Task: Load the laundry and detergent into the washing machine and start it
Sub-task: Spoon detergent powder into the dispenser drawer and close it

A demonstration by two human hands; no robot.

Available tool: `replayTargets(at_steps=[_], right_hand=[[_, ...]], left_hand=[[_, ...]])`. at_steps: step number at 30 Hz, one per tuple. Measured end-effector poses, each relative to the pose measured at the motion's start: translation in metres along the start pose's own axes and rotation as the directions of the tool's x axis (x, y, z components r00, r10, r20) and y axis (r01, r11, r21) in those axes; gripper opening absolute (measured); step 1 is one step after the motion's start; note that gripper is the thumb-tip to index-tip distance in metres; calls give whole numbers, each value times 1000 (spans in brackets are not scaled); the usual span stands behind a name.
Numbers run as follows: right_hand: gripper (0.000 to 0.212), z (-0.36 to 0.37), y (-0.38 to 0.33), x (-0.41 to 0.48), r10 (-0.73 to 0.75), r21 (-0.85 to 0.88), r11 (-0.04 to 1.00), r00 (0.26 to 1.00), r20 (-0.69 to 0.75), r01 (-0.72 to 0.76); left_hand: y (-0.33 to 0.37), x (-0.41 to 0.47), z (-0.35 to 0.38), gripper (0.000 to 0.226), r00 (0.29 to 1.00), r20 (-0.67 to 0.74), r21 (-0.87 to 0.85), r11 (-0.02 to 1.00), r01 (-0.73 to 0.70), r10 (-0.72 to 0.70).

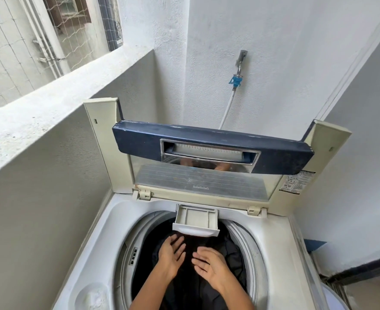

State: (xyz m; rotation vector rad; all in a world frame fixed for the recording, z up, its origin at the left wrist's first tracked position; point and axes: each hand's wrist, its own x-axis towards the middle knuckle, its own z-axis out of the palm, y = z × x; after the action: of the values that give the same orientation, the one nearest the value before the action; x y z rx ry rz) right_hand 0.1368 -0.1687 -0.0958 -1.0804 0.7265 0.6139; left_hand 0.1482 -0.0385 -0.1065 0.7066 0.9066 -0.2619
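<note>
A white top-loading washing machine (271, 247) stands below me with its lid (207, 182) folded up at the back. Dark laundry (231, 249) fills the round drum. My left hand (171, 251) and my right hand (209, 266) both reach into the drum, palms down with fingers spread, resting flat on the dark cloth. Neither hand grips anything. The white detergent drawer (195, 218) is pulled out over the drum's back edge, just beyond my fingertips. I see no detergent container.
A grey parapet wall (50, 135) runs close along the machine's left side. On the back wall a tap (240, 63) with a blue connector feeds a white hose (228, 108). A white wall closes in on the right.
</note>
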Motion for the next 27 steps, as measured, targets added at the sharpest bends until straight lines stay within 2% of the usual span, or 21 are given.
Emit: replayTargets(at_steps=[4, 8, 10, 12, 14, 18, 22, 25, 27], right_hand=[[11, 17, -7, -9, -18, -186, 982, 999, 48, 27], [5, 59, -21, -32, -90, -299, 940, 966, 243, 163], [4, 92, -28, -52, -121, -346, 904, 926, 358, 252], [5, 128, -33, -74, -143, -370, 864, 870, 472, 342], [9, 163, -37, -101, -160, -370, 822, 798, 581, 434], [14, 227, -41, -169, -222, -315, 712, 627, 747, 627], [7, 274, -43, -239, -339, -166, 562, 409, 847, 810], [17, 301, -41, -285, -306, -34, 508, 217, 927, 861], [28, 315, -35, -307, -250, 26, 501, 115, 961, 865]], left_hand=[[20, -16, -6, 31, 992, -105, 159, 986, -51, 68], [58, -61, -24, 33, 986, -26, 256, 955, -150, 162], [82, -95, -37, 21, 947, 25, 339, 889, -308, 319], [107, -135, -53, 13, 865, 48, 393, 787, -476, 499], [129, -175, -67, 16, 769, 49, 422, 684, -594, 637], [159, -255, -95, 23, 533, 84, 486, 432, -759, 842], [164, -331, -120, 14, 248, 172, 604, 96, -791, 953], [161, -380, -129, 9, 87, 204, 596, -53, -801, 975], [161, -406, -132, 9, 21, 222, 595, -118, -795, 975]])
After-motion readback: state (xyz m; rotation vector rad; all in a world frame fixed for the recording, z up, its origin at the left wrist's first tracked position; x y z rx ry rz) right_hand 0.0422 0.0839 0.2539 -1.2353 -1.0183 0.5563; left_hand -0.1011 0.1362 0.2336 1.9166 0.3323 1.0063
